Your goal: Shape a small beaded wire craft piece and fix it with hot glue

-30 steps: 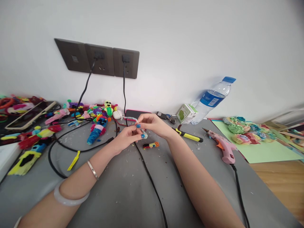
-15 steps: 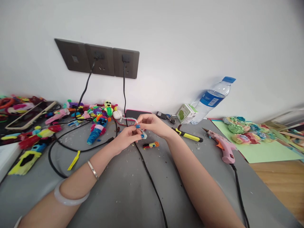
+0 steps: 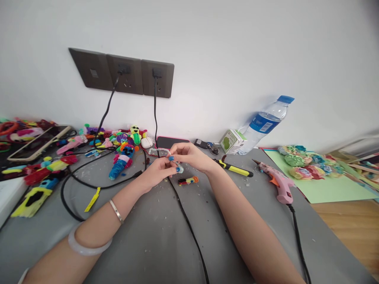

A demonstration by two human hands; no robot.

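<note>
Pinching a sparkly silver string (image 3: 181, 169) with the left hand (image 3: 156, 173) and the right hand (image 3: 191, 156), clamping on it with both. Holding it over the gray table (image 3: 148, 240), just past a small striped toy (image 3: 188, 180), left of a yellow-and-black tool (image 3: 237, 169).

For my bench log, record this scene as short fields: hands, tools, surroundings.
Left hand: pinching a strand
Right hand: pinching the same strand, close to the left
Strand: glittery, partly hidden by fingers
Near hands: small bright figure on table
Tools: yellow-black tool, pink glue gun, both to the right
Back: carton beside bottle
Left side: fuzzy figures, phone
Far right: flowers on green sheet
</note>
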